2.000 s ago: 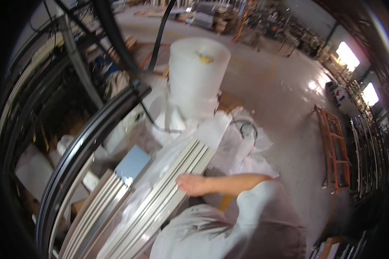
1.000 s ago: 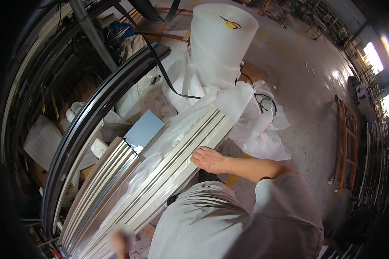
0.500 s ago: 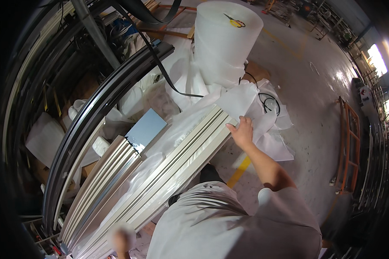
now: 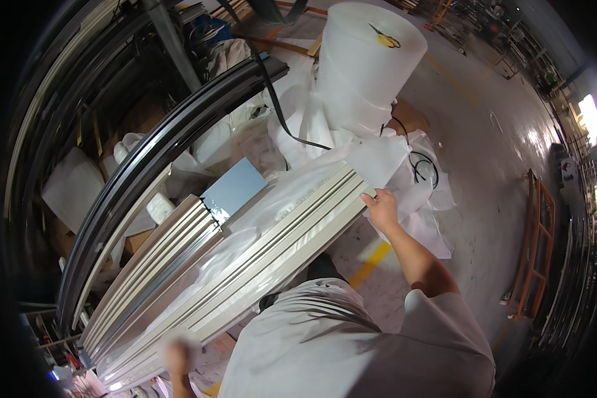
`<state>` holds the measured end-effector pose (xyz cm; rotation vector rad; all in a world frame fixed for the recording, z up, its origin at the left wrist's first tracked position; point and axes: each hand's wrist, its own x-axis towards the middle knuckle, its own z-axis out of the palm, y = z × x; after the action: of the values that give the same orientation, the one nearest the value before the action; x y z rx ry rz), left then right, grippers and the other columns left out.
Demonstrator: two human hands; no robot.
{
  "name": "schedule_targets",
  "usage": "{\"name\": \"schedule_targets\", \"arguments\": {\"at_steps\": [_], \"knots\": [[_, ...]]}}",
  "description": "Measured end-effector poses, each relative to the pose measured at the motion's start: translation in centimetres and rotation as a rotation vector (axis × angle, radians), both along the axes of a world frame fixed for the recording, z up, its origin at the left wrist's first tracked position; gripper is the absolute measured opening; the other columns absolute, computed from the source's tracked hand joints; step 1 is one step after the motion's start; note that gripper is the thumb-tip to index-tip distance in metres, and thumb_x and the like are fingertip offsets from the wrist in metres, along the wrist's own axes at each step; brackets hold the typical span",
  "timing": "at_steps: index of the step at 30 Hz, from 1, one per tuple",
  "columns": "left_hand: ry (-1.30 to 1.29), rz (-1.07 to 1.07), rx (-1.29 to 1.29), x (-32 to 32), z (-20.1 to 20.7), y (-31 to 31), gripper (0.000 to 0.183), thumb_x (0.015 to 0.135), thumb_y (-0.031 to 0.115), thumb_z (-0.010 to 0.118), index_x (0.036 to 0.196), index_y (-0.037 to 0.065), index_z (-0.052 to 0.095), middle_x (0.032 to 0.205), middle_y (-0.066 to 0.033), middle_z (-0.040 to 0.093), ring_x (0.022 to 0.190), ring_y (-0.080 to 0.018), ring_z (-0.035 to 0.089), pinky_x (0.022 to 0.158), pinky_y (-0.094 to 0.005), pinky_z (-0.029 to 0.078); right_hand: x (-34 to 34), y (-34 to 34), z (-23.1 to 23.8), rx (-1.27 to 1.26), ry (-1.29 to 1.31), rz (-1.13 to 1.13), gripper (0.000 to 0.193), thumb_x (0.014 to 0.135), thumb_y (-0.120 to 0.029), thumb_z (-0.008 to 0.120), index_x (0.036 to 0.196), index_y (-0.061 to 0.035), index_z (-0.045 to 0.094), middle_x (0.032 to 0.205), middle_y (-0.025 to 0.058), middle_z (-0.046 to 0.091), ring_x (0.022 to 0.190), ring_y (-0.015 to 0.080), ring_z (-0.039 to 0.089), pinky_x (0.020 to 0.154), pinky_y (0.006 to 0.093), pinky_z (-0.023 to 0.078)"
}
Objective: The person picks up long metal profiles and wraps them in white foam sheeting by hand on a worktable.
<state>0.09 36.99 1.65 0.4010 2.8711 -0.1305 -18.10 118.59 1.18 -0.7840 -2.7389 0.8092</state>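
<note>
Long cream-coloured grooved profiles (image 4: 272, 249) lie side by side on white wrapping sheet, running from the lower left to the middle. At their far right corner, my right hand (image 4: 383, 211) grips the edge, thumb on top and fingers curled at the end. My left hand (image 4: 179, 355) is beside the right edge of the profiles near their lower left end; its fingers are smeared, so its grip is unclear. Left of these profiles, a second stack of cream and brown profiles (image 4: 159, 262) has a blue-grey flat piece (image 4: 235, 189) at its end.
A big white foam-wrap roll (image 4: 368, 73) stands at the far end, with yellow-handled scissors (image 4: 386, 40) on top. Dark curved-looking profiles (image 4: 172, 139) lie at left. A black strap (image 4: 278, 113) hangs down beside the roll. An orange metal frame (image 4: 534, 245) stands at right.
The whole view has shifted a little, with most things now further right. My right hand stays at the far end of the profiles, its fingers more curled. My left hand remains near the lower end.
</note>
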Motion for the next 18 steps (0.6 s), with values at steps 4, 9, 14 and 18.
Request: {"name": "schedule_targets", "arguments": {"at_steps": [4,9,14,18], "knots": [[-0.116,0.061,-0.007,-1.8,1.5,1.9,0.041,0.064,0.018,0.081,0.099,0.002,0.066,0.1,-0.0208,0.071,0.099,-0.0407,0.066,0.087,-0.0494,0.054,-0.3,1.3,0.2,-0.019,-0.05,0.027,0.044,0.088,-0.036,0.077,0.101,0.0061,0.071,0.098,0.0252,0.066,0.096,0.0432,0.061,0.086,0.0489,0.049],[-0.212,0.204,0.068,-1.0,2.4,2.6,0.043,0.07,0.018,0.075,0.11,0.003,0.069,0.107,-0.0206,0.071,0.103,-0.0417,0.065,0.091,-0.0497,0.054,-2.4,0.8,-2.0,0.017,0.007,0.074,0.04,0.09,-0.033,0.075,0.101,0.0055,0.071,0.098,0.0256,0.067,0.095,0.0451,0.06,0.087,0.0497,0.049],[-0.238,0.248,-0.034,1.9,1.1,3.0,0.015,0.074,0.018,0.074,0.087,0.013,0.07,0.101,-0.0085,0.069,0.101,-0.0313,0.065,0.084,-0.0442,0.056,-3.9,6.1,-9.7,-0.209,-0.027,0.373,0.025,0.1,-0.02,0.062,0.102,0.0025,0.073,0.076,0.017,0.067,0.071,0.0328,0.064,0.066,0.047,0.051],[-0.105,0.259,0.013,-0.1,0.1,3.4,0.013,0.085,0.02,0.064,0.09,0.014,0.075,0.098,-0.0052,0.072,0.099,-0.0306,0.068,0.08,-0.0441,0.058,-0.3,4.0,-1.0,0.219,-0.33,0.219,0.062,0.1,-0.055,0.054,0.124,0.0002,0.069,0.118,0.0291,0.069,0.106,0.0468,0.065,0.091,0.0552,0.051]]}}
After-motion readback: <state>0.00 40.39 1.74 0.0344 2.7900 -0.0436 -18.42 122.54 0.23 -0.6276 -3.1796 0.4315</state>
